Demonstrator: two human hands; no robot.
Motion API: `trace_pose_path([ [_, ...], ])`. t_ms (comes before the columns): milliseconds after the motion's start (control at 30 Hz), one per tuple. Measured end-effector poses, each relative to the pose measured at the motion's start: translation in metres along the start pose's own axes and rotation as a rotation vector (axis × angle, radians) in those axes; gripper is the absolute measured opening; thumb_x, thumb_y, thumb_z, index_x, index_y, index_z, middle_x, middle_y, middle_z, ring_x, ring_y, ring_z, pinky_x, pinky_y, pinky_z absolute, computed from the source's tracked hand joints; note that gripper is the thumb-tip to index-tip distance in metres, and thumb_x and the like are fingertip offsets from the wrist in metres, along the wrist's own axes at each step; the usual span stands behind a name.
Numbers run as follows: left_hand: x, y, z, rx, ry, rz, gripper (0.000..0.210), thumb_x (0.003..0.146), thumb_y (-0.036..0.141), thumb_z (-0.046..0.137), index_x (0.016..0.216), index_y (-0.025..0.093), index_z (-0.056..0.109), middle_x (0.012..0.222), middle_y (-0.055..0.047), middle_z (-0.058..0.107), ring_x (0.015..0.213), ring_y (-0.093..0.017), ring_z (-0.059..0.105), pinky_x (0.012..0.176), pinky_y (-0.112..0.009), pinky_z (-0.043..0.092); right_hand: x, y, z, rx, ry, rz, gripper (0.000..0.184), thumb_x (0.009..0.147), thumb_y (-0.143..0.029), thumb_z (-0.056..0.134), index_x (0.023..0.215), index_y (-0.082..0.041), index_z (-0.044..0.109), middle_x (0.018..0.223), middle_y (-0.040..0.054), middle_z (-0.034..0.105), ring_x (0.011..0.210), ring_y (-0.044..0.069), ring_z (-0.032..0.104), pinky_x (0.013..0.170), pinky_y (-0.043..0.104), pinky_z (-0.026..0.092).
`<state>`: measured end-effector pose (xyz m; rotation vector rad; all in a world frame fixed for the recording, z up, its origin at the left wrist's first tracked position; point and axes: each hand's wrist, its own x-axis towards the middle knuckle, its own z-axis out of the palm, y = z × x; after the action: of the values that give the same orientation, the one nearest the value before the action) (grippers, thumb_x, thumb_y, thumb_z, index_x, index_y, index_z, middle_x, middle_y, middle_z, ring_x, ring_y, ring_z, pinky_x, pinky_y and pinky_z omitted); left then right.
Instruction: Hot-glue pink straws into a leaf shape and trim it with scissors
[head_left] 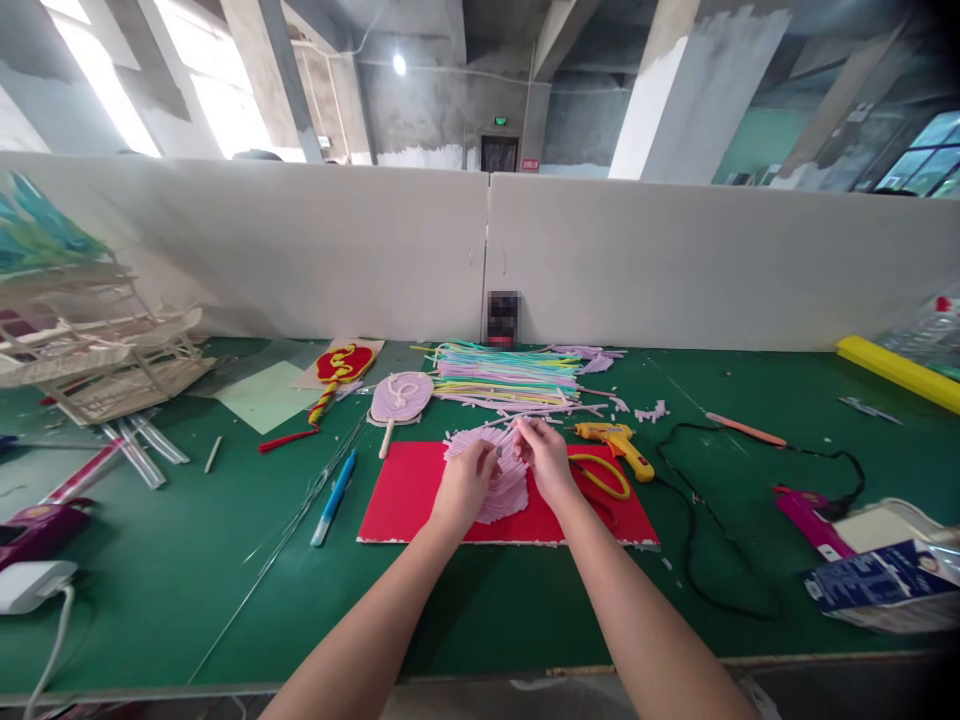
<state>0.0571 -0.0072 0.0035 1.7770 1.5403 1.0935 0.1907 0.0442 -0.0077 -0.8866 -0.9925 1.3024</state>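
Observation:
A round piece made of lilac pipe cleaners lies on a red board in front of me. Over its left part is my left hand, thumb and fingertips pinched together; what they hold, if anything, is too small to make out. My right hand is closed at the piece's upper right edge, its fingertips pinching a lilac pipe cleaner. To the right, a yellow glue gun rests at the board's far edge, beside a bent yellow loop.
Behind the board lies a bundle of coloured pipe cleaners. A lilac fan, a red fan and a blue pen lie left. A black cord curls at right, near a box. A white partition closes the back.

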Motion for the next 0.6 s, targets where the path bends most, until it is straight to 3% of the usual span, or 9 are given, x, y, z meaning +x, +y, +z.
trace_pose_path([
  [100, 0.001, -0.001, -0.002, 0.008, 0.002, -0.021, 0.019, 0.089, 0.024, 0.043, 0.076, 0.022, 0.057, 0.064, 0.001, 0.065, 0.06, -0.016, 0.061, 0.061, -0.025, 0.044, -0.002, 0.001, 0.002, -0.072, 0.005, -0.023, 0.038, 0.072, -0.057, 0.068, 0.075, -0.019, 0.064, 0.058, -0.0041, 0.055, 0.047, 0.01, 0.05, 0.045, 0.025, 0.043],
  [233, 0.003, -0.004, -0.006, 0.059, 0.057, -0.051, 0.019, 0.09, 0.025, 0.046, 0.077, 0.022, 0.058, 0.067, 0.001, 0.066, 0.066, -0.017, 0.062, 0.064, -0.027, 0.045, -0.002, 0.002, 0.001, -0.241, 0.035, -0.078, 0.042, 0.076, -0.062, 0.058, 0.083, -0.021, 0.065, 0.062, -0.0014, 0.059, 0.051, 0.014, 0.054, 0.047, 0.028, 0.046],
  [333, 0.007, -0.011, -0.011, 0.11, 0.125, -0.057, 0.018, 0.094, 0.028, 0.049, 0.085, 0.02, 0.062, 0.085, -0.003, 0.067, 0.082, -0.018, 0.063, 0.076, -0.033, 0.049, 0.0, -0.002, -0.004, -0.408, 0.02, -0.137, 0.035, 0.077, -0.055, 0.06, 0.088, -0.023, 0.067, 0.075, 0.0021, 0.066, 0.064, 0.017, 0.061, 0.057, 0.03, 0.051],
  [467, 0.014, -0.026, -0.015, 0.143, 0.192, -0.102, 0.029, 0.092, 0.035, 0.056, 0.115, 0.016, 0.058, 0.116, -0.008, 0.061, 0.098, -0.02, 0.061, 0.084, -0.042, 0.053, -0.001, -0.014, -0.017, -0.65, -0.096, -0.2, 0.022, 0.071, -0.039, 0.068, 0.087, -0.024, 0.071, 0.09, 0.0032, 0.07, 0.083, 0.02, 0.064, 0.078, 0.034, 0.051],
  [600, 0.019, -0.04, -0.015, 0.13, 0.205, -0.168, 0.033, 0.092, 0.034, 0.057, 0.12, 0.017, 0.056, 0.12, -0.009, 0.059, 0.101, -0.021, 0.061, 0.084, -0.043, 0.053, -0.012, -0.023, -0.04, -0.884, -0.147, -0.22, 0.03, 0.066, -0.027, 0.072, 0.096, -0.025, 0.071, 0.104, 0.0059, 0.068, 0.104, 0.026, 0.06, 0.095, 0.04, 0.044],
])
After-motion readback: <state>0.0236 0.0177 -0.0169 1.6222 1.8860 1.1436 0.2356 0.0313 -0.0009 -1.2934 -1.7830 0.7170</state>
